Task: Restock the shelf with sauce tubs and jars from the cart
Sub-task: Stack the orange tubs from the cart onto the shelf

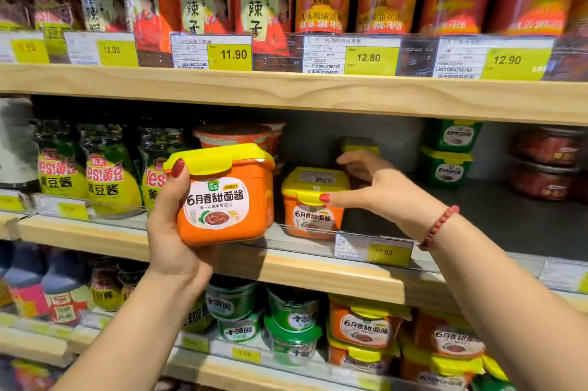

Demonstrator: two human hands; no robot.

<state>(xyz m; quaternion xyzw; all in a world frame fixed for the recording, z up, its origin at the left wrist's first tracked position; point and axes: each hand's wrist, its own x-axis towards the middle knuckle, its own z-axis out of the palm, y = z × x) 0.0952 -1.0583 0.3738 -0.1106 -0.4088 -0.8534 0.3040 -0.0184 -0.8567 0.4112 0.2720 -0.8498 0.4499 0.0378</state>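
My left hand (171, 231) wraps the orange sweet-bean sauce tub (222, 196), label outward, before the middle shelf (95, 231). At its three o'clock my right hand (375, 190), fingers spread, rests its thumb on the shelved tub (313, 215), probably steadying it. Whether the fingertips touch anything behind is too blurred to tell.

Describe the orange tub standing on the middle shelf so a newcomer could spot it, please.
Look at the middle shelf, in the gap between the yellow sauce pouches and the stacked green tubs. The tub stands at the front edge, orange with a yellow lid; its twin is off the shelf, held in the left hand.
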